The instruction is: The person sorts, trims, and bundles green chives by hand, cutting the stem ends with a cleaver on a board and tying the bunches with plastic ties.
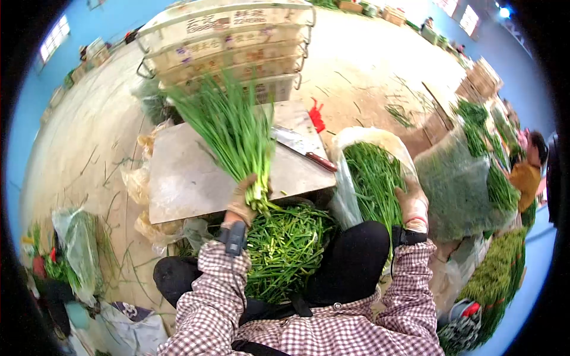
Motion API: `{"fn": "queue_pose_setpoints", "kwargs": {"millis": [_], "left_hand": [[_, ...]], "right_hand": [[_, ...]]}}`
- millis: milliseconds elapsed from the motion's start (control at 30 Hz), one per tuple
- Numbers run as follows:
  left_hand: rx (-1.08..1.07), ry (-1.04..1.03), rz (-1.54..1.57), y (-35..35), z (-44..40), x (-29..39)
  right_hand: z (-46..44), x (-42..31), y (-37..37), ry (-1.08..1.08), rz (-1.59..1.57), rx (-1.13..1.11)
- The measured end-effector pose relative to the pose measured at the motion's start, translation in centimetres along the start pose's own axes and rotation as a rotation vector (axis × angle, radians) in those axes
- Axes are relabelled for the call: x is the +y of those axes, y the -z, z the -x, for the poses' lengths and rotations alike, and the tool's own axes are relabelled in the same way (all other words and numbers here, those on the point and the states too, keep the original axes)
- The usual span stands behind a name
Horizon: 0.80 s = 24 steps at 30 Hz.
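My left hand (242, 202), gloved, is closed round the pale stem ends of a bunch of green chives (228, 130). Its leaves fan up and away over a metal board (181, 172), blurred by motion. On that board, right of the bunch, lies a knife (303, 147) with a brown handle. My right hand (412, 204), also gloved, grips at the right side of a heap of chives (373, 178) in a plastic-lined container; some of its fingers are hidden. Between my knees, below my left hand, is a pile of cut chive scraps (285, 249).
Stacked white crates (225, 44) stand behind the board. To the right is a large plastic bag of greens (460, 184), with a seated person (528, 169) beyond. Another plastic bag (78, 249) lies at left. Red string (316, 115) and loose leaves are on the floor.
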<state>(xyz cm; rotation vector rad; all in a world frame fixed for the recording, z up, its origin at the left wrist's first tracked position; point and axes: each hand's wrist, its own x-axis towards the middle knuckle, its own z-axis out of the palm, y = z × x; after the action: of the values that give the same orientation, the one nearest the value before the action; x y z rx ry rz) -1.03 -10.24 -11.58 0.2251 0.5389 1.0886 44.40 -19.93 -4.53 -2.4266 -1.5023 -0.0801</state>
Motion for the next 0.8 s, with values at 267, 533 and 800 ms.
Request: {"fn": "queue_pose_setpoints", "kwargs": {"millis": [267,533,800], "left_hand": [[0.097,0.126,0.012,4.6,-0.6,-3.8],[0.373,0.149,-0.717,3.0,4.3,1.6],[0.598,0.071,-1.131,8.2,3.0,12.9]], "right_hand": [[-5.2,-24.0,-9.0,0.421,0.183,-0.313],[-8.8,-25.1,-16.2,0.316,0.278,-0.331],[-7.9,-27.2,-14.8,-0.176,-0.746,-0.931]]}}
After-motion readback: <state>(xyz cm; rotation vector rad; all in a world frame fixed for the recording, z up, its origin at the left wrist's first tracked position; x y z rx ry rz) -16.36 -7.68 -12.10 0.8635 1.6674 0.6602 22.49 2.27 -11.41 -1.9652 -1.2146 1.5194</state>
